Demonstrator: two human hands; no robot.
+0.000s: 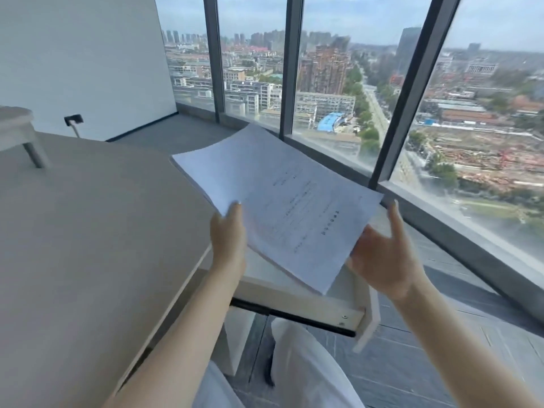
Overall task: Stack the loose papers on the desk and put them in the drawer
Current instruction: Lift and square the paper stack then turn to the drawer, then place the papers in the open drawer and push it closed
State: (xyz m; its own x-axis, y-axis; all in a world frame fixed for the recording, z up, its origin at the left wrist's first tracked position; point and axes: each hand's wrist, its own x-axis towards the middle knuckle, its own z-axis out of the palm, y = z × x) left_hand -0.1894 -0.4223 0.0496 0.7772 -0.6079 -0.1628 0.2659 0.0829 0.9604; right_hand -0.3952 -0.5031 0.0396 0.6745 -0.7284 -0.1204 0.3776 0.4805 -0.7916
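Note:
A stack of white printed papers (282, 195) hangs tilted in the air above the pulled-out drawer (297, 304) at the desk's right side. My left hand (228, 237) grips the stack's near left edge, thumb on top. My right hand (382, 254) is under the stack's right corner with its fingers spread; the paper hides part of the palm. The drawer is light wood with a dark rail beneath, and its inside is mostly hidden by the papers.
The beige desk top (88, 231) fills the left. A white monitor stand or shelf foot (20, 131) stands at the far left. Floor-to-ceiling windows (338, 83) run close on the right, with a wall socket (73, 119) behind.

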